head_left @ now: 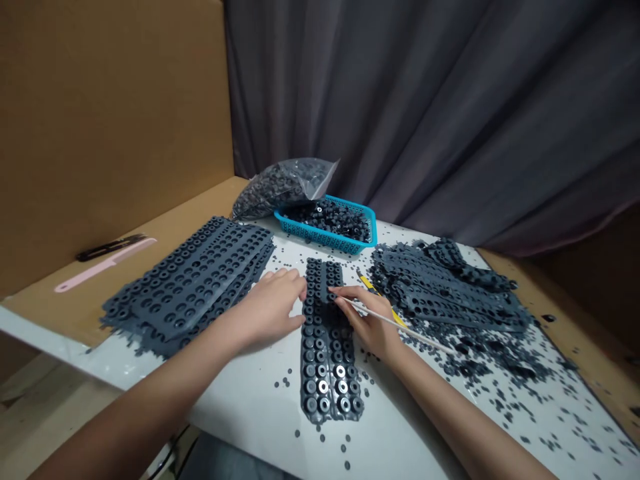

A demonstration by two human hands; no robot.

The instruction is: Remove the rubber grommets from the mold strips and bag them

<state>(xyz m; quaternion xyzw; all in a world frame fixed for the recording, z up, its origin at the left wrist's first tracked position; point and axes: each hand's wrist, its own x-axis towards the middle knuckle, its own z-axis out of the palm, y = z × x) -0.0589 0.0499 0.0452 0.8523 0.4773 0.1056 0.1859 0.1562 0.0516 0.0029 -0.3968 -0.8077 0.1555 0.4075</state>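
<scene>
Axis of strip [327, 353] runs away from person; left hand [273, 308] flat on its left edge, grasping nothing; right hand [371, 321] pinches stick [420, 335], tip on far rows.

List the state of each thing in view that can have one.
left hand: open, fingertips at the rubber strip
right hand: pinched shut on a thin stick
rubber strip: flat on the table, rings seated in its near rows
blue basket: part filled with black rings
plastic bag: bulging, on its side
left stack of strips: tidy
right pile of strips: jumbled
</scene>
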